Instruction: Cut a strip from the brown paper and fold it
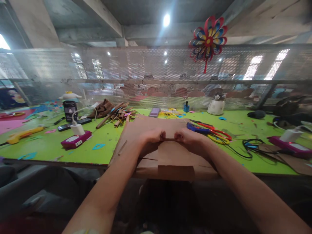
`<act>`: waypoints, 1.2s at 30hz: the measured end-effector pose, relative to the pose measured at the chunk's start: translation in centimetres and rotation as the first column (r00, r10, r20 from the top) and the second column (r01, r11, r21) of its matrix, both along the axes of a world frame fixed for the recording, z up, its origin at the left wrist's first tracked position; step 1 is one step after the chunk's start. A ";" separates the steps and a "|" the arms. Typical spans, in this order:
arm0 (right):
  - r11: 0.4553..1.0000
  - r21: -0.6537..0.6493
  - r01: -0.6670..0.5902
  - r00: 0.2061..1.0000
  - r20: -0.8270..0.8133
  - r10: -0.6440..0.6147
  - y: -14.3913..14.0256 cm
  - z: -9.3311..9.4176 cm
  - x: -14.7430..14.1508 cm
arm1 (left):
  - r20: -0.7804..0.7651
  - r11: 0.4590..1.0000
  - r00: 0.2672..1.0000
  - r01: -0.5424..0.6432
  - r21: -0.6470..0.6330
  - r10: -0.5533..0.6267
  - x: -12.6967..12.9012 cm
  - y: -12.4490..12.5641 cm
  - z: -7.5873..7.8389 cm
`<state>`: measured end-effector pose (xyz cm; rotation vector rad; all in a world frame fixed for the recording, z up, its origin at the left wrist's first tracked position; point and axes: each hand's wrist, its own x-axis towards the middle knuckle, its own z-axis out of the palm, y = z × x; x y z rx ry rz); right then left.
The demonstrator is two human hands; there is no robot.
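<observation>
A strip of brown paper (173, 158) lies on a stack of larger brown paper sheets (136, 128) at the near edge of the green table (102, 138). My left hand (153, 136) and my right hand (188, 138) pinch the strip's far end together, fingertips almost touching, and the end is curled into a tight roll between them. The strip's loose end hangs over the table edge toward me.
Scissors with red and yellow handles (214, 134) lie right of the sheets. Rolled brown paper sticks (117, 117) are piled at the back left. A white charger on a magenta box (76, 136) stands left, another magenta box (290, 146) right. A paper pinwheel (208, 40) hangs on the mesh wall.
</observation>
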<state>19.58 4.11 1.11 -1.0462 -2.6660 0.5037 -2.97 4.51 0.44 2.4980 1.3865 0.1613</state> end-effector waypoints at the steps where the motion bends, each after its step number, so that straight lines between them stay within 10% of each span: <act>1: 1.000 0.001 -0.021 0.999 0.031 0.021 0.3 0.0 0.1 | -0.008 1.000 1.000 -0.006 -0.011 0.006 -0.1 0.1 0.0; 36: 0.993 -0.016 -0.113 0.986 0.122 0.114 0.8 1.5 1.3 | -0.164 0.992 0.986 0.036 0.125 -0.016 1.0 -1.8 1.5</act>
